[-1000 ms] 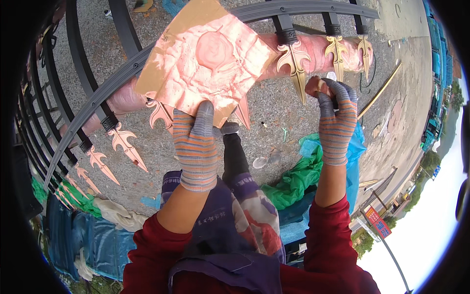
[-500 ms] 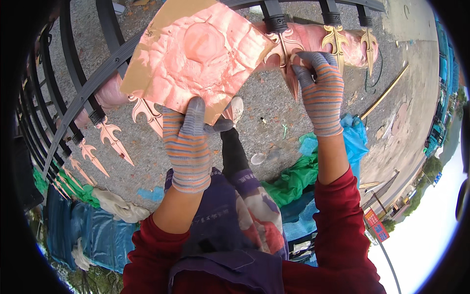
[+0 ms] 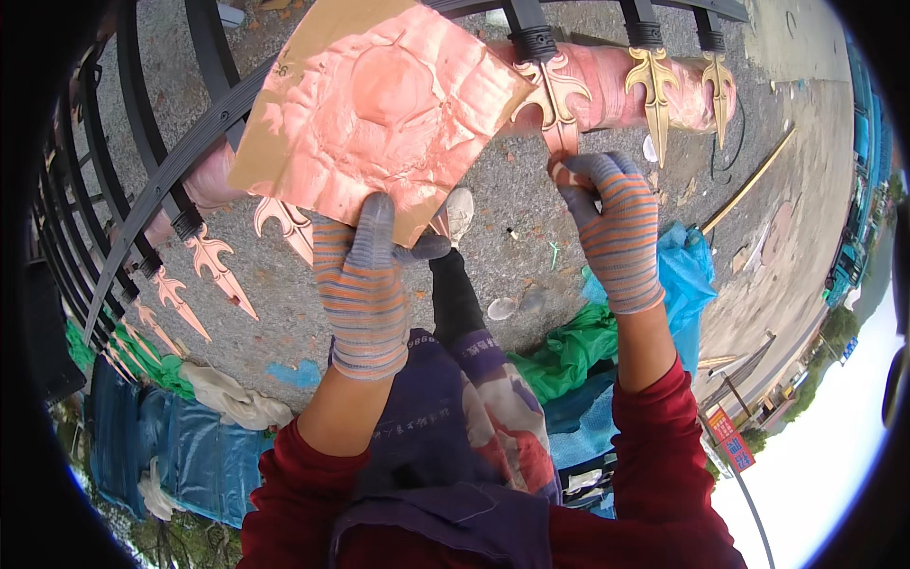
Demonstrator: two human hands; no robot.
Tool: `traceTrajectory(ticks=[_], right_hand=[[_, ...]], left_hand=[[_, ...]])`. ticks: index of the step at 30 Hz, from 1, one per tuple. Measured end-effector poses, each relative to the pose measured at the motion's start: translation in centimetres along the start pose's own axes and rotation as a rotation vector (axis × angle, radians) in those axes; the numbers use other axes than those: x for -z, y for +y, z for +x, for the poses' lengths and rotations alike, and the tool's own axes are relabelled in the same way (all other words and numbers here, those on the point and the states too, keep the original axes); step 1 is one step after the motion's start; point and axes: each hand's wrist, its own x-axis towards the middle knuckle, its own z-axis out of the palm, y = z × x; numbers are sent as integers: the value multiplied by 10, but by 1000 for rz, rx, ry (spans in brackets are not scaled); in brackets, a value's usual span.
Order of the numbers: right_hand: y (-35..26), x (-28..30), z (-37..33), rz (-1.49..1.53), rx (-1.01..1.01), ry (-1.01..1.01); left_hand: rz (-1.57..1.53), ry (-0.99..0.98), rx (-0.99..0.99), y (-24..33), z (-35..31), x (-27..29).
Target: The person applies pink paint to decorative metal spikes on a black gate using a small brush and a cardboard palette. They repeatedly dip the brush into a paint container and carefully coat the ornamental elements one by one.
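Note:
My left hand [image 3: 365,284], in a striped knit glove, grips the lower edge of a square piece of cardboard [image 3: 270,142]. Wet-looking, coppery pink paint [image 3: 393,85] covers much of the board, pooled around a round hollow. My right hand [image 3: 611,223], gloved alike, has its thumb and fingers pinched at the lower tip of a spear-shaped fence finial [image 3: 555,100]. Pinkish colour shows at those fingertips; whether a small pad is between them is unclear. That finial is coppery pink, while a second finial [image 3: 651,81] and a third [image 3: 718,81] to its right are gold.
Black metal fence bars [image 3: 142,114] curve along the left, with several pink finials hanging down. A pink film-wrapped roll [image 3: 607,90] lies behind the finials. Green plastic sheeting [image 3: 573,351] and blue plastic [image 3: 684,270] lie to the right of my legs. A wooden stick [image 3: 754,175] rests farther right.
My right hand has moved down along the finial from its middle to its tip, uncovering more pink surface. The left hand and the cardboard have barely shifted.

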Motion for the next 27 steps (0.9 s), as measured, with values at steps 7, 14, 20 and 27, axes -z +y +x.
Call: traceTrajectory(ticks=[7, 14, 20, 27], right_hand=[[-9, 17, 19, -49, 47, 96], [4, 22, -30, 35, -164, -62], [-3, 11, 48, -62, 70, 149], [-6, 16, 45, 45, 121, 143]], left_hand=[[44, 36, -13, 1, -1, -1], [70, 67, -16, 4, 0, 2], [121, 95, -37, 8, 2, -7], [49, 113, 36, 9, -1, -2]])
